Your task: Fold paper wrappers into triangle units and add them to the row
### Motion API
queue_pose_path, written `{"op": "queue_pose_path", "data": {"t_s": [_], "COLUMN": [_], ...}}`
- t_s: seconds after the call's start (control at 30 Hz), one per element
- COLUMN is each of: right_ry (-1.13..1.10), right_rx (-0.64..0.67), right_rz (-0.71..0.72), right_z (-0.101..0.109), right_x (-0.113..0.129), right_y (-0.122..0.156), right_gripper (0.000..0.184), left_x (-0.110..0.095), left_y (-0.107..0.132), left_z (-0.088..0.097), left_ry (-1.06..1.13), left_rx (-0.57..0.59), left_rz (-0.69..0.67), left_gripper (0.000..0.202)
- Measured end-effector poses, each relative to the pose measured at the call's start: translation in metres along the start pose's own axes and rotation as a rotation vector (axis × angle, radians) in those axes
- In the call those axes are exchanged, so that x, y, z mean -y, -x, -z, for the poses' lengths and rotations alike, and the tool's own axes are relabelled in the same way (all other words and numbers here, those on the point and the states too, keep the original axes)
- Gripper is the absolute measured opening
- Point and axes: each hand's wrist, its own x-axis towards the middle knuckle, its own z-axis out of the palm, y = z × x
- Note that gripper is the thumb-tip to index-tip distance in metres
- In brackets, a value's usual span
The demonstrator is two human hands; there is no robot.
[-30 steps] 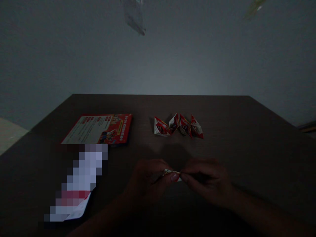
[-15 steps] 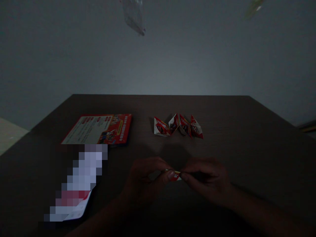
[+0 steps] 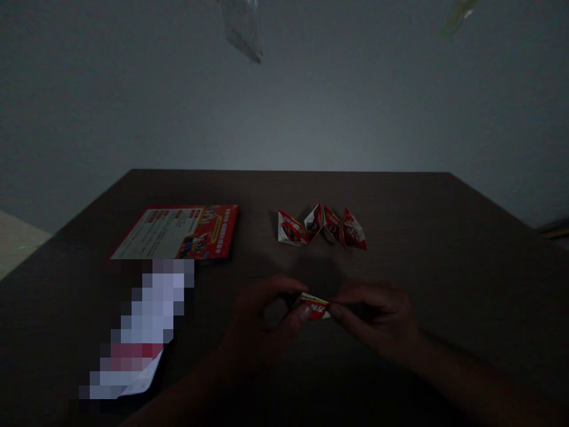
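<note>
Between my two hands is a small folded piece of printed paper, red with white characters and pale edges. My left hand pinches its left end, the thumb on the near face and the index finger behind. My right hand grips the right corner between thumb and forefinger. Beyond the hands, several folded red-and-white paper pieces stand in a zigzag row on the dark table. What the other fingers of both hands do is lost in the dim light.
A stack of red printed sheets or booklets lies at the left of the dark wooden table. Nearer me is a phone with a lit, blurred-out screen. A pale wall rises behind, with a clear plastic bag near the top.
My left forefinger has lifted a little from the paper's top edge, and more of the red printed face shows. The paper row, the booklets and the phone stay put.
</note>
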Motion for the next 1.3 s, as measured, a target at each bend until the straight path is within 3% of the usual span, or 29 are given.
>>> {"op": "queue_pose_path", "data": {"t_s": [0.43, 1.13, 1.3], "right_ry": [0.017, 0.021, 0.018], "right_rx": [0.013, -0.063, -0.06], "right_rz": [0.024, 0.048, 0.045], "right_z": [-0.0011, -0.0012, -0.0023], "right_x": [0.0023, 0.0032, 0.0023], "right_y": [-0.0023, -0.0003, -0.0007], "right_gripper": [0.008, 0.009, 0.009], "left_x": [-0.0012, -0.0005, -0.0005], "left_y": [-0.0064, -0.0045, -0.0054], "left_z": [0.0012, 0.0013, 0.0026], "left_ry": [0.103, 0.03, 0.02], "left_rx": [0.067, 0.017, 0.054], "left_rz": [-0.005, -0.068, 0.011], "left_gripper": [0.006, 0.009, 0.005]}}
